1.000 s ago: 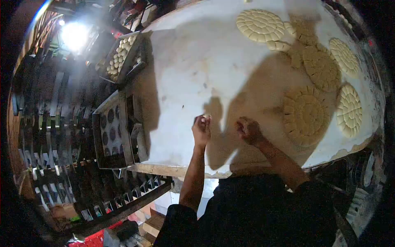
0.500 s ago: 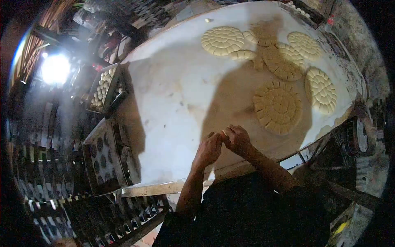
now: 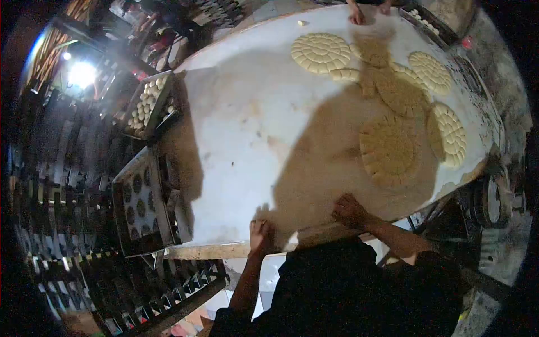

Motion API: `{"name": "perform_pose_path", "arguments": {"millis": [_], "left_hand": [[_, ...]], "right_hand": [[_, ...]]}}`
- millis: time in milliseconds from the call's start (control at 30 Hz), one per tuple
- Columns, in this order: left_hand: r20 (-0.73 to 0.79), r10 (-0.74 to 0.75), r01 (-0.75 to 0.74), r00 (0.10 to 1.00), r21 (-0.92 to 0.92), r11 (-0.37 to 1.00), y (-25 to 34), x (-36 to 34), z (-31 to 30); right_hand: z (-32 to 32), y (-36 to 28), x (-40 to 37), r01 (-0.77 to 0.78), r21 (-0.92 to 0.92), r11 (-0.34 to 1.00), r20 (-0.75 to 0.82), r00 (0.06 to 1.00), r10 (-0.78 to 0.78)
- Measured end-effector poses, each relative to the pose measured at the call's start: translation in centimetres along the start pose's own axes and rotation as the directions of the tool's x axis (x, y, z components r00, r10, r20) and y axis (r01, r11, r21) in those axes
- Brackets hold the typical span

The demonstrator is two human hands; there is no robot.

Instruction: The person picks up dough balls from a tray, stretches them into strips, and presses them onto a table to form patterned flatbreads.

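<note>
Left hand [image 3: 261,235] and right hand [image 3: 349,210] at the near edge of the white table [image 3: 241,129]; nearest dough round [image 3: 389,150] beyond, to the right.
The left hand rests on the rim and the right lies knuckles-up on the top. Whether either is closed on anything cannot be told. The round, circular with no long axis, lies in shadow near the right hand, not touching it, and farther from the left.

Dim room, lit mostly by one bright lamp [image 3: 82,74] at upper left, w/ heavy glare. Big white worktable [image 3: 241,129] took up the centre, a broad shadow across it. Left of it stood dark metal racks [image 3: 62,185] w/ rows of slots. Machine w/ a wheel [image 3: 494,202] sat at right edge. Pale bit of floor [image 3: 268,274] showed below the table edge.
</note>
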State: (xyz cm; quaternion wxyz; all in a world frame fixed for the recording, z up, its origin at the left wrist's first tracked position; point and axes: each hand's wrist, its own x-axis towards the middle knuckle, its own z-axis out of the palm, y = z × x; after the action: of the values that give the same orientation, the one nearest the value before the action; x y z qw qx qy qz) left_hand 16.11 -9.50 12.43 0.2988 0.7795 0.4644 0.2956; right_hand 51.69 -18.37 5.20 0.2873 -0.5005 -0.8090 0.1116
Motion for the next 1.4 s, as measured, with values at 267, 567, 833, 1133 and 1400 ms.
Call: {"name": "perform_pose_path", "arguments": {"millis": [267,567,833,1133,1400], "left_hand": [[-0.157,-0.01,0.06,0.987,0.32,0.945,-4.2,8.9,3.0],[0.194,-0.431,0.438,0.881,0.006,0.899,-13.4,-1.5,5.6],[-0.246,0.014,0.062,0.969,0.296,0.953,-2.6,10.9,3.4],[-0.247,0.049,0.012,0.968,0.24,0.971,-9.8,7.0,-3.7],[-0.159,0.273,-0.273,0.949,0.024,0.962,-9.0,6.1,3.2]], "right_hand": [[0.4,0.5,11.7,-0.164,-0.28,0.946,0.024,0.984,0.177],[5.5,2.6,5.6,0.081,0.023,0.996,0.242,0.967,-0.084],[4.3,-0.6,16.1,-0.062,-0.134,0.989,-0.121,0.992,0.046],[0.1,5.5,14.0,-0.194,-0.236,0.952,-0.021,0.981,0.194],[5.1,-6.2,19.7,-0.424,-0.036,0.905,-0.187,0.892,0.411]]}}
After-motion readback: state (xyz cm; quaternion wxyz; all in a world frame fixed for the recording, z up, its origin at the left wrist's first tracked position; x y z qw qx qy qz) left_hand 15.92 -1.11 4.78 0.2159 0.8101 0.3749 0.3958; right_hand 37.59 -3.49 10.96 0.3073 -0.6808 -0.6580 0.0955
